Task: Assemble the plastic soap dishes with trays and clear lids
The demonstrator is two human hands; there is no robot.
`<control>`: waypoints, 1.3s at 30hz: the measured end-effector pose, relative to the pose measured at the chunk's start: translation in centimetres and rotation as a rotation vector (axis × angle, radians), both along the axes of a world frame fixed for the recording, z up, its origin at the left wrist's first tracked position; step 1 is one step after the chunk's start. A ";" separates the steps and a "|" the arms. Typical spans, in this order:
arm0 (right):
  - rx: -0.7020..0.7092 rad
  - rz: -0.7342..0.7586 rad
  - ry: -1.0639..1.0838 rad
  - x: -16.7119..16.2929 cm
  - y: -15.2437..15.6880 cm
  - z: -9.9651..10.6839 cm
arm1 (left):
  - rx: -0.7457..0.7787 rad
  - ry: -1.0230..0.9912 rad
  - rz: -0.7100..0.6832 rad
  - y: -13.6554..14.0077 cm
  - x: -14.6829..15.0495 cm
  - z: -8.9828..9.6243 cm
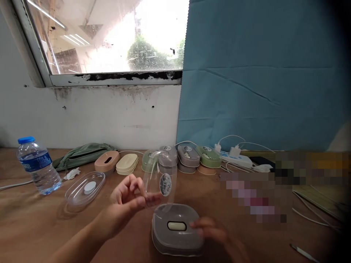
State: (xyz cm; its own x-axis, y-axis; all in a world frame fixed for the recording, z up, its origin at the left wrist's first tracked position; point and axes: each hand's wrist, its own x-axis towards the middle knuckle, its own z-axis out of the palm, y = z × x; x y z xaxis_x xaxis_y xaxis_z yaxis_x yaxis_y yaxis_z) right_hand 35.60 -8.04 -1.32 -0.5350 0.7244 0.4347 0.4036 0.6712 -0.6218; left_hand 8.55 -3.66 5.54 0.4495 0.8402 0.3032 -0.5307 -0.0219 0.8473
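Observation:
My left hand [128,195] pinches a clear plastic cover [155,175] at its lower left edge and holds it upright above the table. An oval printed sticker [165,184] is on the cover, and one of my fingers shows through the plastic. Just below sits a grey oval box [178,241] with a cream pill-shaped piece [177,226] in the slot of its top. The fingers of my right hand [210,230] lie stretched out on the box's right side; they are slightly blurred and the thumb is hard to make out.
Left stand a water bottle [38,168] and a clear tray [74,193] with a white disc. Behind are a peach box [106,160], cream lids [127,164], stacked grey and green boxes [210,156] and a green pouch [85,155]. Right: a power strip [238,159], cables, a pen [303,252].

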 end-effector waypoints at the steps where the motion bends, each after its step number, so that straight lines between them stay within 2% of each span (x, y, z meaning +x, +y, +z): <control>1: -0.038 -0.054 0.080 -0.9 0.1 0.7 | 0.019 0.000 -0.044 -0.5 0.5 -0.4; 3: -0.145 -0.037 0.217 -2.7 0.6 2.1 | 0.057 0.020 -0.110 -1.3 1.3 -1.0; 6: -0.302 0.046 0.378 -5.1 1.2 3.4 | 0.110 0.096 -0.125 -2.3 2.4 -1.6; 10: -0.470 -0.015 0.472 -7.1 1.4 3.9 | 0.164 0.207 -0.094 -3.0 3.0 -2.1; 12: -0.500 -0.041 0.476 -7.3 1.5 3.8 | 0.199 0.235 -0.114 -2.9 2.9 -2.3; 13: -0.479 -0.052 0.467 -7.0 1.6 3.7 | 0.224 0.246 -0.131 -2.8 2.8 -2.4; 15: -0.340 -0.080 0.395 -6.0 2.1 3.5 | 0.266 0.246 -0.118 -2.1 2.2 -2.9; 18: -0.031 -0.119 0.171 -3.7 3.1 3.4 | 0.267 0.207 0.077 -0.3 1.0 -4.5; 20: 0.057 -0.120 0.049 -2.2 3.7 3.5 | 0.279 0.201 0.169 0.9 0.3 -5.7; 23: 0.051 -0.095 -0.028 -0.9 4.1 3.8 | 0.348 0.245 0.170 2.0 -0.2 -7.0; 26: 0.043 -0.060 -0.080 -0.5 4.1 3.8 | 0.385 0.322 0.138 1.9 -0.1 -7.4; 31: -0.010 0.004 -0.116 -0.5 4.1 3.3 | 0.494 0.433 0.147 1.2 -0.1 -7.1; 35: -0.084 0.072 -0.149 -0.7 4.4 2.9 | 0.635 0.635 0.167 0.9 -0.3 -6.4; 39: -0.147 0.171 -0.175 -0.8 4.7 2.5 | 0.810 0.803 0.090 0.8 0.0 -5.9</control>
